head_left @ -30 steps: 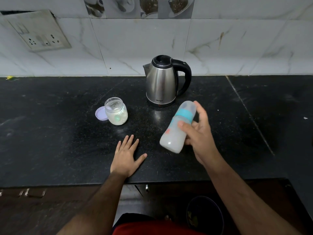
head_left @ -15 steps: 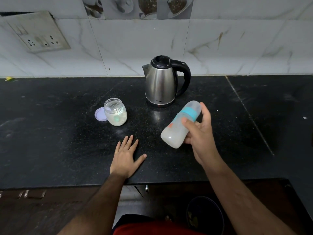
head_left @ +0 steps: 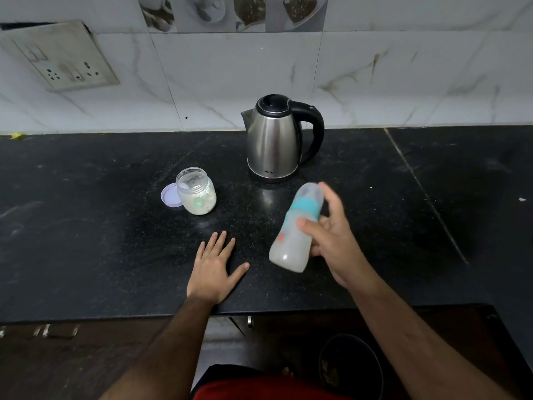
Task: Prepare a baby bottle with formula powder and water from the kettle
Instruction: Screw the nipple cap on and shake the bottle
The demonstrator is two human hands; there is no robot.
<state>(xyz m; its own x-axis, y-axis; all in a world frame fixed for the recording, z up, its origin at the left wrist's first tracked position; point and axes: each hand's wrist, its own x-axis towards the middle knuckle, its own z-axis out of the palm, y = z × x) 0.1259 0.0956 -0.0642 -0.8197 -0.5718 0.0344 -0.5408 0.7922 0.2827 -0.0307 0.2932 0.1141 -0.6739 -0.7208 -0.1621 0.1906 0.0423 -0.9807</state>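
Bottle tilt steeper than a moment ago; left hand unmoved.
Left hand (head_left: pixel 215 269) flat, fingers spread, on countertop (head_left: pixel 86 241). Right hand (head_left: pixel 331 241) grips tilted, milky baby bottle (head_left: pixel 297 229) above it, before kettle (head_left: pixel 274 140).

jar (head_left: pixel 198 192) left of kettle (head_left: pixel 274 140) | lid (head_left: pixel 170 195) left of jar

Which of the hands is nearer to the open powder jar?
Left. The left hand lies flat just in front of the powder jar; the right hand holds the baby bottle farther right.
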